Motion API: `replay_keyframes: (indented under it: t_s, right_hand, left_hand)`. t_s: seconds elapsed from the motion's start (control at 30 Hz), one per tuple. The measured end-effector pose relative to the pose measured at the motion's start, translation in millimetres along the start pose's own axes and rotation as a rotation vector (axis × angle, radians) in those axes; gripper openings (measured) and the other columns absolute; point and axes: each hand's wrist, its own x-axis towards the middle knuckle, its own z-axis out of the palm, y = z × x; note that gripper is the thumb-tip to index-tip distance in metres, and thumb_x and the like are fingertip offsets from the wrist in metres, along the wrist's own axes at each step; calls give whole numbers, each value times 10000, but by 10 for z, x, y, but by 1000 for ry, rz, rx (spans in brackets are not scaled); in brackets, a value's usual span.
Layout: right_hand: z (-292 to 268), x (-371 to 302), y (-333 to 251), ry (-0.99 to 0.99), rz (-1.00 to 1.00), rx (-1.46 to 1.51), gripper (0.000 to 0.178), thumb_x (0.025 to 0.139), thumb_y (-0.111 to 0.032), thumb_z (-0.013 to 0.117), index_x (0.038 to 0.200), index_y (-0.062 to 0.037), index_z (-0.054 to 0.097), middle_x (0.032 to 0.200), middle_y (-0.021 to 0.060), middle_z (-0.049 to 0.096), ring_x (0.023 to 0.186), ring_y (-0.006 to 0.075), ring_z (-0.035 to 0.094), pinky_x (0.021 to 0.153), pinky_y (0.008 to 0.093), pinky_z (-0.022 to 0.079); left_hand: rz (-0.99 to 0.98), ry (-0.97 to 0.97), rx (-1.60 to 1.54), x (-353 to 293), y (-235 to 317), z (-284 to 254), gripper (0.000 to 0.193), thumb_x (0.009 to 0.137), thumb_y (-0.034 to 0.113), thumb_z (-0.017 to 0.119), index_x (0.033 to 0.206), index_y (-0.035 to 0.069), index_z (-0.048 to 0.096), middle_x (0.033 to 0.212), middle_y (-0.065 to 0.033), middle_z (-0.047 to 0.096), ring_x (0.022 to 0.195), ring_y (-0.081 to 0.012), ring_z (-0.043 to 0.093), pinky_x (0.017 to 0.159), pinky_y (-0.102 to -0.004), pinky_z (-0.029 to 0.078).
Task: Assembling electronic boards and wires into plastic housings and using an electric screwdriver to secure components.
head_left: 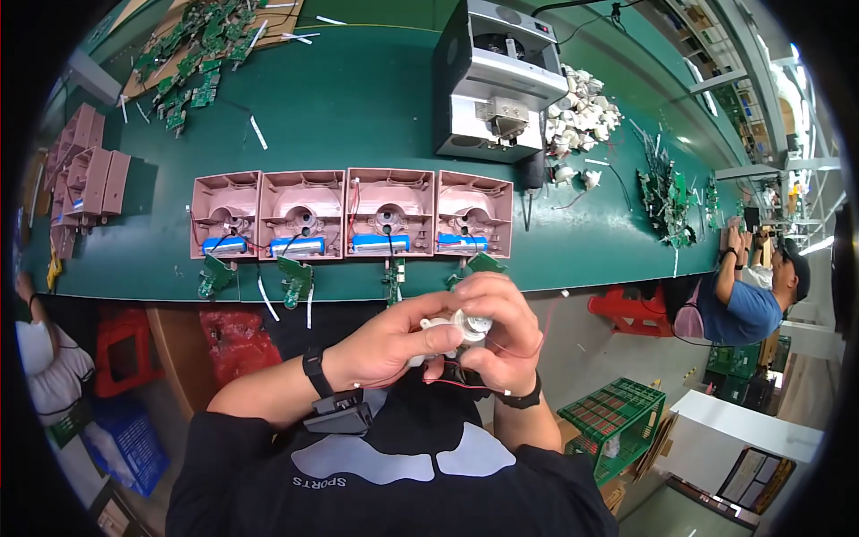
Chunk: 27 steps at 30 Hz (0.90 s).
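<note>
My left hand (394,340) and my right hand (501,327) meet in front of my chest, both closed around a small white plastic part with a metal disc (461,324) and thin red and black wires (514,353) trailing from it. On the green table (358,98) just beyond my hands stand four pink plastic housings (351,213) in a row, each with a blue cylinder cell and wires. Small green circuit boards (295,277) hang off the table's near edge below them.
A grey machine (501,80) stands at the back with a pile of white parts (582,112) beside it. More green boards (192,49) lie far left and right (667,201). Stacked pink housings (85,170) at left. A person in blue (743,300) sits right; green crates (617,412) below.
</note>
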Motion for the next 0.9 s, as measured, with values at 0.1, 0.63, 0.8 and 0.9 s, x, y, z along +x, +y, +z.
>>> replay_keyframes:
  t_s: [0.1,0.63,0.8,0.9]
  right_hand:
    - [-12,50,-73,-54,-86,-310,329,868,-139,786,1127,34,678,1078,156,678,998,307,636,870,429,532]
    - [180,-20,-304,241,417,-252,317,832,-24,836,1097,70,689,957,117,711,810,148,695,761,267,576]
    - [-5,9,-388,197,476,-379,309,808,4,828,1082,59,698,967,122,716,822,164,698,762,293,567]
    - [-252,118,-436,174,471,-455,305,789,25,823,1069,48,705,975,126,718,836,177,702,765,314,563]
  left_hand:
    - [45,67,109,-97,89,0,379,1036,273,664,1331,52,577,1057,-17,634,793,-101,621,662,-270,544]
    - [960,469,1355,43,55,-15,516,697,104,902,1164,10,704,972,-106,705,882,-298,668,768,-365,555]
    - [905,409,1364,93,53,10,503,732,105,888,1191,7,708,955,-97,703,883,-293,662,781,-376,548]
    - [808,338,1292,77,69,-14,514,763,116,871,1232,5,692,948,-92,699,886,-287,662,789,-377,543]
